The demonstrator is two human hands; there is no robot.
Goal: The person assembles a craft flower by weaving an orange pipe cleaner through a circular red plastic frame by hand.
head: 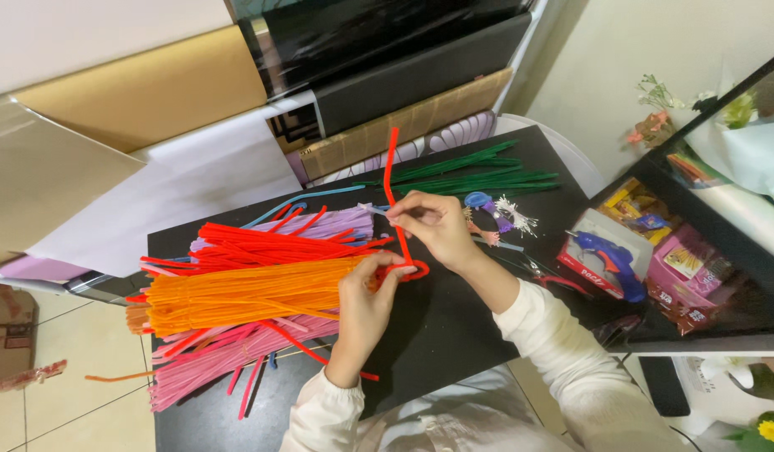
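Left of your grips, on the black desk [454, 326], lies the orange bundle [244, 295]. Your left hand [363, 311] is closed on the loop of the red pipe cleaner [397, 219]; keep it pinched firm. Your right hand [433, 228], just above, pinches the upright stem; guide it close to the loop so the curl comes tight.

A blue glue gun [611, 259] rests on a box at the black table's [454, 335] right edge. Green pipe cleaners [470, 174] lie near the far edge. Orange pipe cleaners [244, 295] sit on pink pipe cleaners [211, 356] at the left edge, purple pipe cleaners [336, 223] behind.
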